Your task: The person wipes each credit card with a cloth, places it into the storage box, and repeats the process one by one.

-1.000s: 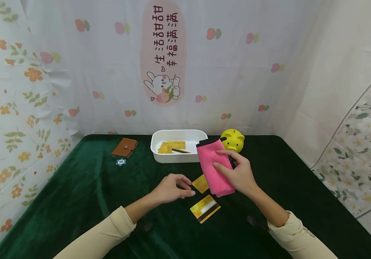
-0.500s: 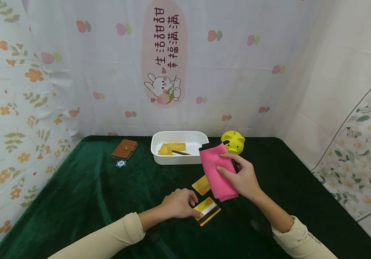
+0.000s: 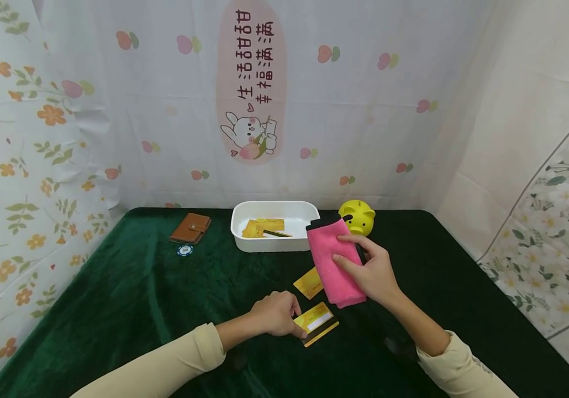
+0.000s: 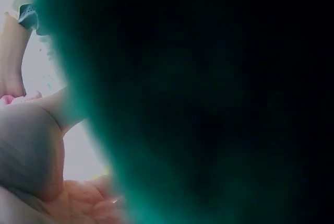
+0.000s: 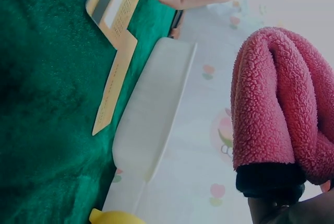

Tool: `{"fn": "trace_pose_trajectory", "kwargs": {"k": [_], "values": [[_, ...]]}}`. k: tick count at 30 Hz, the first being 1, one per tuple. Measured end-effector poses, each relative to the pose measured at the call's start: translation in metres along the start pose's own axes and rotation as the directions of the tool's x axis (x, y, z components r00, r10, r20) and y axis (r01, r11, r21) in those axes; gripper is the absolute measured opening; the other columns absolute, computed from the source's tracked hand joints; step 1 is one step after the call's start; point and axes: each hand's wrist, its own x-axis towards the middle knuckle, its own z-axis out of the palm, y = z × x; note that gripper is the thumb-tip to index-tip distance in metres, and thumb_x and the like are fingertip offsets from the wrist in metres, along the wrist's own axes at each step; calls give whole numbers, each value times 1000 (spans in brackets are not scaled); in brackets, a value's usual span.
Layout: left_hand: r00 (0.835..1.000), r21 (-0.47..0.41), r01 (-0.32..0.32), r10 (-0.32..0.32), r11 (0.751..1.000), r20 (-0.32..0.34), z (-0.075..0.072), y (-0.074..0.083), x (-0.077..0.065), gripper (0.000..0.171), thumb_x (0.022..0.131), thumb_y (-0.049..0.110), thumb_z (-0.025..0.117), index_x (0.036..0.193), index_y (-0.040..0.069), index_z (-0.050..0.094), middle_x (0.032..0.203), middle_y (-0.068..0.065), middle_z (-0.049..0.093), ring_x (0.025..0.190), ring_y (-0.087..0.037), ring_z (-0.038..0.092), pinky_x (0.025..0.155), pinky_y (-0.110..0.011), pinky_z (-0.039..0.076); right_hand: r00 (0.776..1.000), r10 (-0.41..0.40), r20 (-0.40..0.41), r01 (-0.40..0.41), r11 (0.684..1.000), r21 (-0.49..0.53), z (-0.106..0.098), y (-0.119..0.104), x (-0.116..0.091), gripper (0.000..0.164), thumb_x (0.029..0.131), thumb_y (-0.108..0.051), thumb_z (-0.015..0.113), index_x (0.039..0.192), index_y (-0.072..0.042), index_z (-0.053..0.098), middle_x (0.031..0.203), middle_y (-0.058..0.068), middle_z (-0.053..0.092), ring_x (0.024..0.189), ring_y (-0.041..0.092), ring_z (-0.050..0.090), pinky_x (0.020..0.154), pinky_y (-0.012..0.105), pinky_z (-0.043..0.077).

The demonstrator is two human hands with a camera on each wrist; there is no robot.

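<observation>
My left hand [image 3: 277, 313] pinches the left side of a yellow bank card [image 3: 321, 323], its magnetic stripe and white strip face up. In the right wrist view that card [image 5: 117, 12] overlaps a second yellow card [image 5: 115, 85], and the left fingers are right at its edge. In the head view the second card [image 3: 308, 283] lies just behind, partly covered by pink cloth. My right hand [image 3: 375, 273] grips this folded, fleecy pink cloth [image 3: 335, 262] with black trim, held up over the table. Dark green blur fills most of the left wrist view.
A white tray [image 3: 274, 244] with several yellow cards [image 3: 264, 225] stands at the back. Right of it is a yellow piggy bank [image 3: 357, 213], partly behind the cloth. A brown wallet [image 3: 191, 228] and a blue-and-white poker chip [image 3: 185, 250] lie at the back left of the green-covered table [image 3: 115, 309].
My left hand has moved forward-right and down onto the nearer card, and its fingers now pinch the card's left side. My right hand and the pink cloth have shifted slightly right and down.
</observation>
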Motion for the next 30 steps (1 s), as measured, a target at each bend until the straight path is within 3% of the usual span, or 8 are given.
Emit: {"fn": "trace_pose_trajectory", "kwargs": {"k": [5,9,13,18,25,30], "values": [[998,-88,-58,59,994,10,-2,-3,0,34,74,27,89,84,15,58,75,3,56,65,-13,52,56,-28,42,1000,-4,-12,4,1000,-2,0,21,2,37,86,7,71,122,4,61,112,25,61,68,14,68,61,29,58],[991,-234,-132,136,963,3,-7,-6,-1,29,80,11,83,92,11,56,71,1,61,60,-14,58,53,-26,48,1000,-5,-15,5,1000,5,-2,35,3,38,87,2,73,123,-2,62,112,21,62,69,14,69,62,30,58],[984,-380,-162,178,911,7,-13,-10,-1,26,84,2,77,99,6,57,68,-3,66,57,-18,65,51,-27,53,1000,-9,-15,9,1000,20,-3,38,2,36,88,-2,73,122,-5,63,111,19,62,70,16,69,63,31,58],[982,-516,-170,189,840,-15,-22,-17,1,25,88,4,73,107,3,58,78,-6,72,60,-21,69,51,-29,55,1000,-26,-7,26,999,43,-2,37,2,36,88,-2,73,122,-5,63,111,19,62,67,18,69,62,31,59],[976,-677,-213,184,705,-116,-38,-29,9,30,93,11,70,118,0,58,94,-12,74,70,-24,72,58,-32,58,999,-33,2,33,997,74,2,31,5,36,88,0,72,123,-5,63,112,19,61,68,18,69,62,32,59],[972,-724,-233,136,649,-190,-50,-32,12,35,94,13,69,125,2,58,102,-14,74,76,-25,73,62,-34,60,999,-29,15,27,996,84,7,26,7,35,89,-1,72,123,-4,63,111,20,60,65,19,68,60,33,59]]}}
